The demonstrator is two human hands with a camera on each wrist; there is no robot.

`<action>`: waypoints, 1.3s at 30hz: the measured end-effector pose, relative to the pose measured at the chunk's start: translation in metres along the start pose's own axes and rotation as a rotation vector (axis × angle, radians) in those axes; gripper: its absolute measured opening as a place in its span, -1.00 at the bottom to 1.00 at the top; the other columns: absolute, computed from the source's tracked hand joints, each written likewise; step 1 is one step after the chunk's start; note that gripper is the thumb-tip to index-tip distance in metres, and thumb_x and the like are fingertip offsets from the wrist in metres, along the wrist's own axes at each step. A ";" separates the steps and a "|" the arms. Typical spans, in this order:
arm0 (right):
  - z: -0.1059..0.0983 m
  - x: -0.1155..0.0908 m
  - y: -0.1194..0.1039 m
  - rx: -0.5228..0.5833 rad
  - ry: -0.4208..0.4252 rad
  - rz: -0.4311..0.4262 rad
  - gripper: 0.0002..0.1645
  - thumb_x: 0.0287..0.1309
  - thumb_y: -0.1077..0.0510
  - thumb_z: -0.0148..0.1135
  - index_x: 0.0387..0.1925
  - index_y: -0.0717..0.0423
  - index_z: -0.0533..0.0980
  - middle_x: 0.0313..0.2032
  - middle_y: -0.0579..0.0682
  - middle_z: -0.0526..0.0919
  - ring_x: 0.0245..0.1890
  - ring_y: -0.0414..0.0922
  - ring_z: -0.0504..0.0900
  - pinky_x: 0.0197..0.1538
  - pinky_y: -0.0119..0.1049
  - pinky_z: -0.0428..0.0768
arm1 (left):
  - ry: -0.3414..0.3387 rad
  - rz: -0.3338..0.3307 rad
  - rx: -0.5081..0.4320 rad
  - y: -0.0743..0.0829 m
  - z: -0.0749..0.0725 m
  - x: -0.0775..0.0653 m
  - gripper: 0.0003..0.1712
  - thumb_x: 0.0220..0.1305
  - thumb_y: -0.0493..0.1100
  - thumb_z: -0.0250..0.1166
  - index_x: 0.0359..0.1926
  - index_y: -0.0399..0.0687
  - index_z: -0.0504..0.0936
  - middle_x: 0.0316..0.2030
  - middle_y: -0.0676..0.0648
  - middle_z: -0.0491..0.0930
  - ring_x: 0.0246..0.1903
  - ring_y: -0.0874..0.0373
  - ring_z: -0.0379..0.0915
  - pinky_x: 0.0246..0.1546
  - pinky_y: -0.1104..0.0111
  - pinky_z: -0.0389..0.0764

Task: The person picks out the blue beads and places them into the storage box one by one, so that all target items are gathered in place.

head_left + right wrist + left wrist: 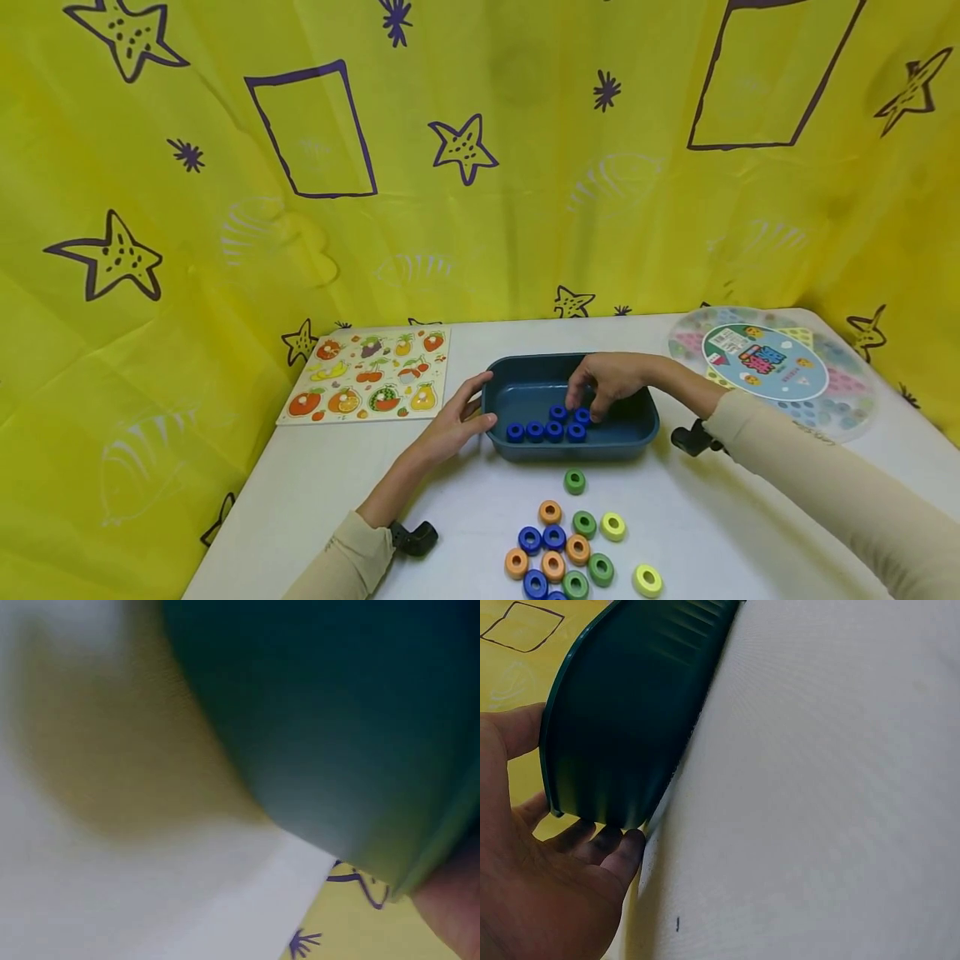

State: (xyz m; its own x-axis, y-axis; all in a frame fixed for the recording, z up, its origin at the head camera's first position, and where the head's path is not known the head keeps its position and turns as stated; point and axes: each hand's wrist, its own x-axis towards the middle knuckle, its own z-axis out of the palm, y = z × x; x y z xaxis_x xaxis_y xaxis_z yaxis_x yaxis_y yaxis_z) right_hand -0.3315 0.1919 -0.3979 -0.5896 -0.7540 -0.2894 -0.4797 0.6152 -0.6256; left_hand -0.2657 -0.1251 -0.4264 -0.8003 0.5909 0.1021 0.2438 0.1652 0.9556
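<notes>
A dark teal plastic bin [517, 452] stands on the table with several small blue rings [535, 431] grouped along its near side. My left hand [454, 423] holds the bin's left end, thumb and fingers spread around the wall; the left wrist view shows the same hand [562, 862] with its fingertips against the outside. Inside the bin, my right hand [611, 382] reaches down and pinches a blue ring [582, 417] between thumb and finger. The right wrist view is mostly filled by the bin's outer wall [330, 735], and only a blurred edge of the hand shows.
Loose orange, green, yellow and blue rings [553, 536] lie in front of the bin. A fruit picture board [367, 375] is at the back left. A clear round package [847, 392] lies at the right, beyond the right forearm. A yellow patterned curtain [510, 233] hangs behind the table.
</notes>
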 end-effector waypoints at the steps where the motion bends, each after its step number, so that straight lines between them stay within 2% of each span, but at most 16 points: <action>1: -0.001 -0.001 -0.002 -0.003 0.015 -0.018 -0.69 -0.11 0.21 0.42 -0.23 -0.06 0.63 -0.25 -0.14 0.64 -0.31 -0.09 0.53 -0.28 -0.27 0.54 | -0.001 -0.001 0.000 0.000 0.000 0.000 -0.26 0.33 -0.24 0.12 0.42 -0.11 -0.02 0.41 -0.16 -0.11 0.31 -0.18 -0.01 0.20 0.09 0.21; 6: -0.001 -0.008 -0.023 -0.032 0.159 -0.122 -0.70 -0.04 0.11 0.39 -0.17 -0.05 0.62 -0.23 -0.10 0.64 -0.58 -0.22 0.46 -0.50 -0.36 0.49 | 0.007 -0.010 0.000 0.000 -0.002 -0.001 -0.27 0.33 -0.24 0.13 0.42 -0.09 0.00 0.40 -0.15 -0.09 0.31 -0.16 0.00 0.20 0.08 0.22; 10: 0.017 -0.018 -0.051 -0.025 0.247 -0.248 -0.72 0.00 0.06 0.38 -0.17 -0.18 0.62 -0.29 -0.12 0.64 -0.63 -0.26 0.39 -0.56 -0.40 0.42 | 0.004 -0.004 -0.003 0.001 -0.003 -0.001 -0.27 0.33 -0.24 0.13 0.42 -0.09 -0.01 0.40 -0.15 -0.09 0.31 -0.16 0.00 0.19 0.09 0.23; 14: 0.049 -0.030 -0.077 -0.026 0.272 -0.396 -0.71 0.02 0.07 0.37 -0.17 -0.25 0.60 -0.42 -0.26 0.58 -0.63 -0.35 0.38 -0.58 -0.46 0.40 | -0.011 0.011 -0.010 0.001 -0.003 0.000 -0.26 0.33 -0.24 0.12 0.42 -0.10 -0.02 0.41 -0.13 -0.10 0.31 -0.15 -0.02 0.19 0.11 0.25; 17: 0.071 -0.038 -0.090 -0.001 0.219 -0.471 -0.70 0.05 0.14 0.35 -0.14 -0.19 0.60 -0.34 -0.30 0.59 -0.61 -0.40 0.38 -0.58 -0.49 0.42 | -0.010 0.016 -0.011 0.002 -0.003 0.001 -0.26 0.33 -0.26 0.12 0.42 -0.12 -0.03 0.41 -0.14 -0.11 0.31 -0.17 -0.03 0.18 0.09 0.25; 20: 0.088 -0.041 -0.096 0.028 0.153 -0.482 -0.69 0.08 0.19 0.31 -0.12 -0.17 0.60 -0.23 -0.28 0.62 -0.59 -0.40 0.38 -0.56 -0.50 0.43 | -0.005 0.022 -0.009 0.002 -0.002 0.001 -0.26 0.32 -0.27 0.12 0.42 -0.14 -0.02 0.41 -0.18 -0.10 0.31 -0.20 -0.02 0.18 0.07 0.25; 26: 0.107 -0.037 -0.089 0.069 0.085 -0.450 -0.68 0.08 0.23 0.30 -0.13 -0.19 0.60 -0.22 -0.29 0.62 -0.57 -0.41 0.40 -0.54 -0.50 0.46 | -0.007 0.027 -0.015 -0.001 -0.001 0.000 -0.26 0.32 -0.27 0.12 0.42 -0.17 -0.03 0.40 -0.23 -0.11 0.30 -0.24 -0.02 0.17 0.07 0.26; 39: 0.115 -0.024 -0.077 0.062 0.013 -0.466 -0.64 0.05 0.24 0.29 -0.13 -0.21 0.60 -0.29 -0.33 0.59 -0.55 -0.42 0.40 -0.53 -0.51 0.46 | -0.008 0.015 -0.008 -0.002 -0.001 0.000 -0.26 0.33 -0.23 0.13 0.42 -0.13 -0.02 0.40 -0.16 -0.09 0.31 -0.20 -0.02 0.18 0.08 0.25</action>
State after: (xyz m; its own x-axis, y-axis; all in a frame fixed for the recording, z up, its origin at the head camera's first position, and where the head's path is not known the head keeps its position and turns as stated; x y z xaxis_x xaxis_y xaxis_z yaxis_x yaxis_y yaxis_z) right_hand -0.2056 0.1360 -0.4260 -0.3288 -0.9435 0.0411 -0.6559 0.1968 -0.7288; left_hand -0.2670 -0.1261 -0.4278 -0.7919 0.5999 0.1140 0.2514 0.1502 0.9562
